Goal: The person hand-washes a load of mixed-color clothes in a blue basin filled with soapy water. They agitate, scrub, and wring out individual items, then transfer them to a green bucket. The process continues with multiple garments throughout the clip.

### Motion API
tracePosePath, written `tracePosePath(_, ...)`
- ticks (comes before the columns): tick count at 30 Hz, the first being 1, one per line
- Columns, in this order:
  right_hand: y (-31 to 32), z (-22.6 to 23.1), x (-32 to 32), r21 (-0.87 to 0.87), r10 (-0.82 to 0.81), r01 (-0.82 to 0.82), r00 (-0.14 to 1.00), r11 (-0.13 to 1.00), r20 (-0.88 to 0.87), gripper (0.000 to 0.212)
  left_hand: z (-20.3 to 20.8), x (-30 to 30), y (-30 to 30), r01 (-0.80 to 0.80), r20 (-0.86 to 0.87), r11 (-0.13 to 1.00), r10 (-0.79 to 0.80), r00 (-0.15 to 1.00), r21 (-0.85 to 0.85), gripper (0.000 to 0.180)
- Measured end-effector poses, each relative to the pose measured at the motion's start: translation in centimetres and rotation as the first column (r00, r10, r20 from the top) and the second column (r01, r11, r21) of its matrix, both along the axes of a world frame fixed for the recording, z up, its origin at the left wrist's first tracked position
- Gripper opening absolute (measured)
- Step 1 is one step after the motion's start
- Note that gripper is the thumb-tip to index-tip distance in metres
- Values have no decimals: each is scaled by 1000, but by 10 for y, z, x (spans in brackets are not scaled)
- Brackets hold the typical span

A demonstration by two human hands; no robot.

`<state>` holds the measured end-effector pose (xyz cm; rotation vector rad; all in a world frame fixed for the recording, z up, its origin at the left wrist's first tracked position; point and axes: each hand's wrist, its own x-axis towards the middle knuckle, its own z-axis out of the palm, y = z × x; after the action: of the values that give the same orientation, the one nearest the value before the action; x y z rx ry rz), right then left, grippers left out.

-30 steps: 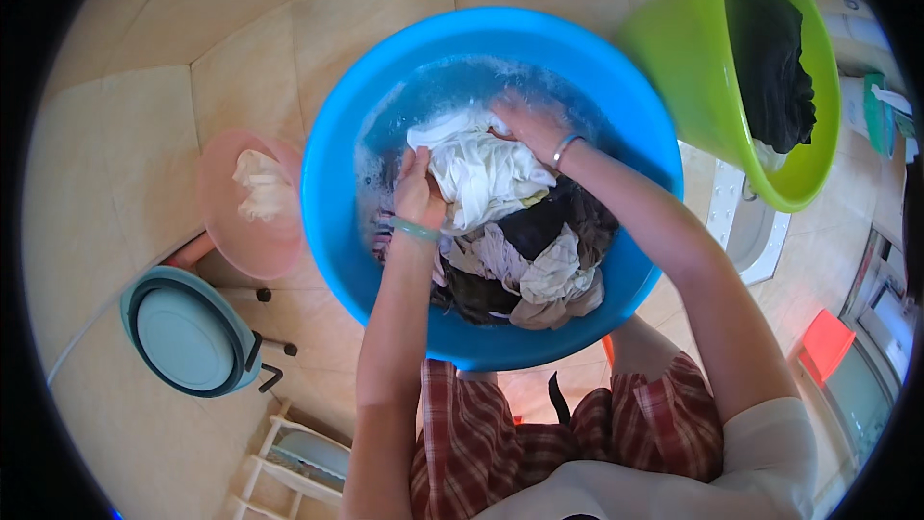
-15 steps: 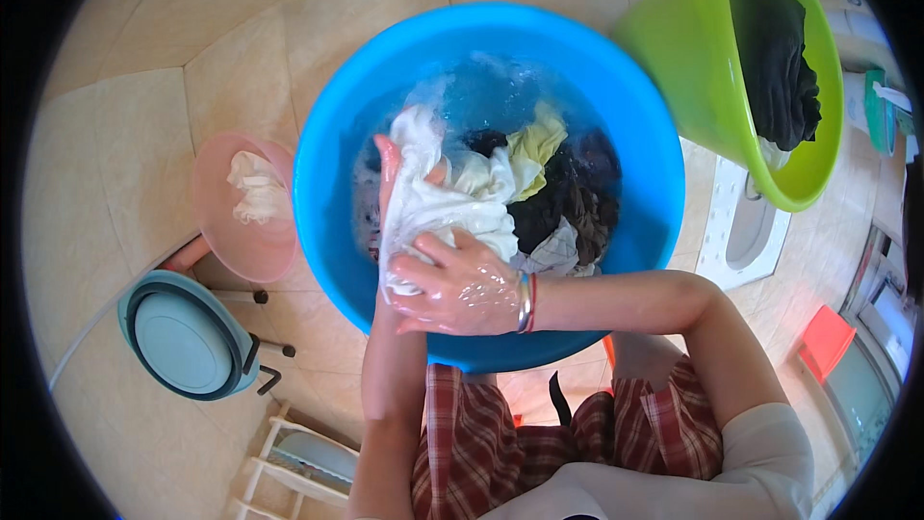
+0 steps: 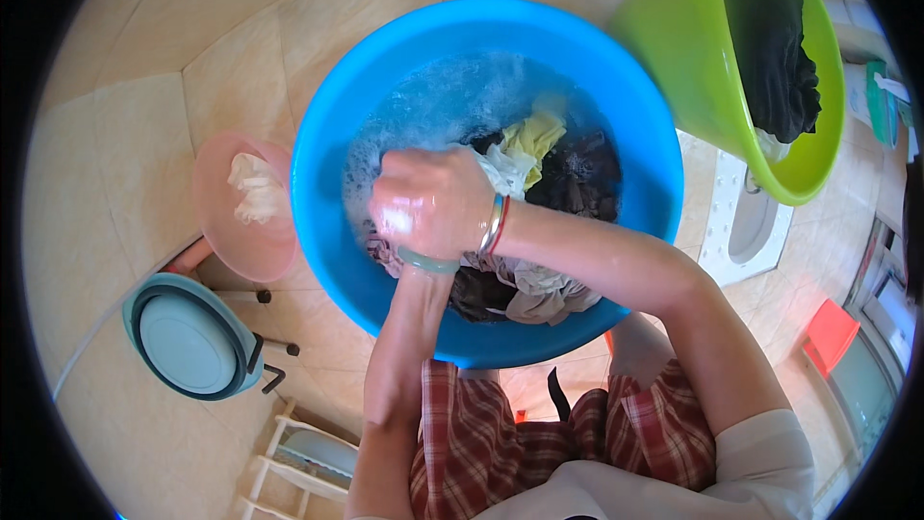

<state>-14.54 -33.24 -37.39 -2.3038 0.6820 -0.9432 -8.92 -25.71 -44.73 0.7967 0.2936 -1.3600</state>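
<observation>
A big blue basin (image 3: 327, 135) on the tiled floor holds soapy water (image 3: 433, 101) and wet laundry: a pale yellow piece (image 3: 531, 133), a dark piece (image 3: 582, 173) and greyish pieces (image 3: 539, 289) at the near side. My right hand (image 3: 433, 202), wet and closed into a fist, presses on a white garment (image 3: 499, 171) at the basin's middle left. It covers my left hand. Only the left wrist with a green bangle (image 3: 426, 262) shows beneath it.
A lime green bucket (image 3: 674, 48) with dark clothes (image 3: 770, 67) stands at the right rear. A pink bowl (image 3: 221, 241) with a white cloth (image 3: 255, 188) and a teal folding tub (image 3: 188, 342) sit on the left. A white rack (image 3: 298, 453) is near my knees.
Both hands drew the white garment from the far side of the basin toward the near left. The right hand now lies over the left, and the garment is mostly hidden.
</observation>
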Motion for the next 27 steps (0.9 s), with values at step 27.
tracePosePath(27,38,21,-28,71,258,-250,954,966,-150,12,62,47,-28,343,-110,939,-342,933,-10,51)
